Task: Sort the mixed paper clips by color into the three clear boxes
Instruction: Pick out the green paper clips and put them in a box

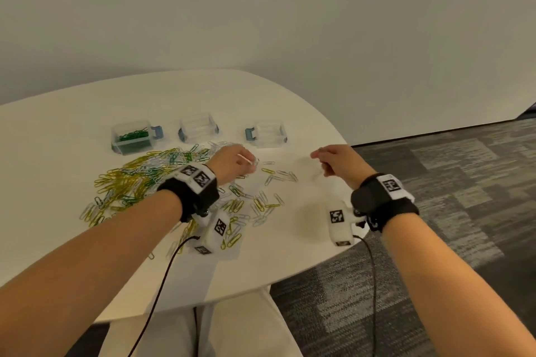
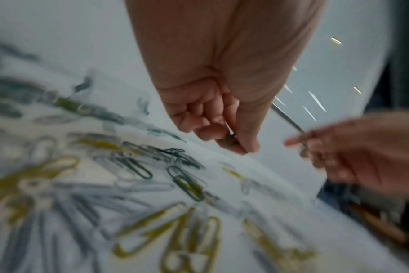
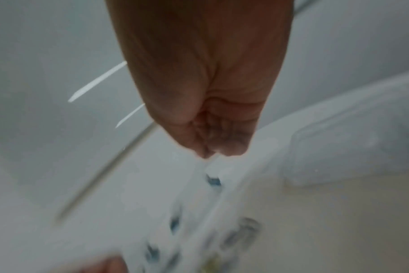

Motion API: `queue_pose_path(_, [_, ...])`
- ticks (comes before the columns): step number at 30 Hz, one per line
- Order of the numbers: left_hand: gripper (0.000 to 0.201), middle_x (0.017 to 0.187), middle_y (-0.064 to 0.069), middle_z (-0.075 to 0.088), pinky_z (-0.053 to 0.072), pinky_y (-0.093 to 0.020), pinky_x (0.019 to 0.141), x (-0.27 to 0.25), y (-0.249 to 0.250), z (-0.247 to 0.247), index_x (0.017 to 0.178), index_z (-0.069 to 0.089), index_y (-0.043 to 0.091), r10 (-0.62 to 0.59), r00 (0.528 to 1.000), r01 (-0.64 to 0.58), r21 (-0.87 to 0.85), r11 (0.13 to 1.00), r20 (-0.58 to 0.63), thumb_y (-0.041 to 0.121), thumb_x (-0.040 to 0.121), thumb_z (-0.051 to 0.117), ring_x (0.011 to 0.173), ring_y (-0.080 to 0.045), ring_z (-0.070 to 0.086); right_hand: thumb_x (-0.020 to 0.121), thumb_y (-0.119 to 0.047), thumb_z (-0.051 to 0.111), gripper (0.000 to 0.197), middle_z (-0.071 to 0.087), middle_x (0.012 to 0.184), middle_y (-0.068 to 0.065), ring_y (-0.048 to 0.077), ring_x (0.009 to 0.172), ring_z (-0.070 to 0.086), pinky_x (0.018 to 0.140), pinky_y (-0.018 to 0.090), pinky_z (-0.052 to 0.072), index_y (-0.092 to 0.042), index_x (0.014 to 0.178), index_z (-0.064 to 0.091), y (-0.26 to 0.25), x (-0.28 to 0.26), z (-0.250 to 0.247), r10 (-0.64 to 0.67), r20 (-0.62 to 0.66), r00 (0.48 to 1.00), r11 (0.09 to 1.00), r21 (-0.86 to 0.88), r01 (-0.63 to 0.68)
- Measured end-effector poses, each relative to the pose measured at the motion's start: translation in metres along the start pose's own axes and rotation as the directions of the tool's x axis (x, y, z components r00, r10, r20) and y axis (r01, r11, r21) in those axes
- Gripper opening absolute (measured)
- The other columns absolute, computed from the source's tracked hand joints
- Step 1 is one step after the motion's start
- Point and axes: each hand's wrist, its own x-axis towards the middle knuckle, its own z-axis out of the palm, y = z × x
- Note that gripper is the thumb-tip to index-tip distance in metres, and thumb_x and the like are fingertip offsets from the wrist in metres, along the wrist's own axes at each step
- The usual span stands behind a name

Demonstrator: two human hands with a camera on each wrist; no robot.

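Observation:
A mixed pile of yellow, green and white paper clips (image 1: 139,180) spreads over the left of the white table (image 1: 304,130). Three clear boxes stand behind it: the left box (image 1: 133,138) holds green clips, while the contents of the middle box (image 1: 198,128) and right box (image 1: 268,133) are unclear. My left hand (image 1: 252,164) hovers over scattered clips with its fingers curled, and the left wrist view shows it pinching a dark paper clip (image 2: 231,139). My right hand (image 1: 319,162) is to its right, fingers curled, pinching a small clip (image 2: 304,147) whose colour is lost in blur.
Loose clips (image 1: 261,203) lie scattered between my two wrists. The table's rounded edge (image 1: 333,255) runs close under my right wrist, with grey carpet (image 1: 449,182) beyond. A plain wall stands behind the table. The right wrist view is heavily blurred.

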Motion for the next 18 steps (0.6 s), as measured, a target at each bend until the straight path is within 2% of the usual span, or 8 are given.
queue_pose_path(1, [0.005, 0.087, -0.006, 0.061, 0.046, -0.021, 0.06, -0.004, 0.0, -0.003, 0.096, 0.059, 0.012, -0.057, 0.998, 0.059, -0.252, 0.966, 0.016, 0.01, 0.091, 0.059, 0.075, -0.014, 0.059, 0.096, -0.008, 0.046, 0.02, 0.056, 0.077, 0.006, 0.016, 0.067, 0.053, 0.063, 0.026, 0.051, -0.006, 0.098, 0.066, 0.001, -0.004, -0.005, 0.079, 0.048, 0.996, 0.996, 0.042, -0.081])
queue_pose_path(4, [0.014, 0.079, -0.008, 0.053, 0.044, -0.022, 0.061, -0.014, -0.001, -0.006, 0.094, 0.056, 0.005, -0.191, 0.972, 0.229, -0.755, 0.615, 0.139, 0.004, 0.098, 0.042, 0.07, -0.016, 0.056, 0.098, -0.009, 0.041, 0.021, 0.06, 0.085, 0.012, 0.02, 0.07, 0.06, 0.061, 0.029, 0.056, -0.002, 0.098, 0.061, 0.009, -0.014, -0.003, 0.235, 0.2, 0.951, 0.964, -0.176, -0.201])
queue_pose_path(6, [0.014, 0.075, -0.006, 0.05, 0.042, -0.025, 0.062, -0.018, -0.003, -0.008, 0.085, 0.051, 0.008, -0.233, 0.961, 0.25, -0.837, 0.487, 0.152, 0.007, 0.096, 0.041, 0.066, -0.017, 0.053, 0.097, -0.008, 0.038, 0.022, 0.06, 0.085, 0.012, 0.022, 0.071, 0.062, 0.06, 0.03, 0.057, -0.006, 0.087, 0.058, 0.015, -0.017, 0.007, 0.247, 0.171, 0.954, 0.946, -0.258, -0.198])
queue_pose_path(8, [0.016, 0.069, -0.005, 0.048, 0.039, -0.026, 0.056, -0.018, -0.007, -0.012, 0.077, 0.047, 0.011, -0.262, 0.956, 0.252, -0.82, 0.514, 0.129, 0.012, 0.092, 0.042, 0.059, -0.016, 0.046, 0.096, -0.005, 0.038, 0.025, 0.059, 0.081, 0.011, 0.022, 0.068, 0.061, 0.062, 0.03, 0.057, -0.008, 0.079, 0.056, 0.018, -0.018, 0.02, 0.219, 0.128, 0.967, 0.957, -0.224, -0.187])
queue_pose_path(11, [0.03, 0.058, -0.001, 0.038, 0.028, -0.023, 0.046, -0.017, -0.014, -0.019, 0.066, 0.041, 0.014, -0.278, 0.96, 0.249, -0.54, 0.804, 0.028, 0.022, 0.094, 0.047, 0.045, -0.012, 0.033, 0.094, -0.002, 0.04, 0.026, 0.061, 0.075, 0.009, 0.02, 0.063, 0.059, 0.065, 0.029, 0.056, -0.008, 0.078, 0.06, 0.013, -0.02, 0.043, 0.121, 0.134, 0.984, 0.985, -0.139, -0.102])
queue_pose_path(13, [0.026, 0.057, 0.005, 0.041, 0.027, -0.023, 0.047, -0.019, -0.018, -0.022, 0.071, 0.052, 0.012, -0.178, 0.984, 0.177, -0.057, 0.983, -0.021, 0.027, 0.092, 0.056, 0.048, -0.011, 0.037, 0.093, 0.001, 0.04, 0.026, 0.06, 0.07, 0.007, 0.017, 0.058, 0.055, 0.058, 0.025, 0.053, -0.006, 0.087, 0.064, 0.004, -0.021, 0.057, 0.065, 0.169, 0.983, 0.997, 0.034, -0.072])
queue_pose_path(15, [0.012, 0.067, 0.011, 0.047, 0.032, -0.022, 0.054, -0.023, -0.02, -0.019, 0.083, 0.063, 0.014, -0.015, 1.0, 0.005, 0.363, 0.932, 0.027, 0.025, 0.086, 0.065, 0.062, -0.01, 0.044, 0.092, 0.001, 0.038, 0.026, 0.059, 0.067, 0.007, 0.015, 0.055, 0.051, 0.052, 0.023, 0.047, -0.005, 0.093, 0.063, -0.007, -0.021, 0.07, 0.092, 0.243, 0.966, 0.931, 0.324, -0.17])
queue_pose_path(18, [0.009, 0.075, 0.012, 0.047, 0.032, -0.02, 0.06, -0.026, -0.02, -0.012, 0.092, 0.065, 0.018, 0.061, 0.995, -0.097, 0.576, 0.812, 0.083, 0.021, 0.084, 0.065, 0.073, -0.01, 0.045, 0.088, 0.0, 0.042, 0.017, 0.048, 0.068, 0.009, 0.015, 0.054, 0.042, 0.05, 0.024, 0.039, -0.004, 0.083, 0.058, -0.022, -0.016, 0.093, 0.172, 0.328, 0.929, 0.836, 0.45, -0.314])
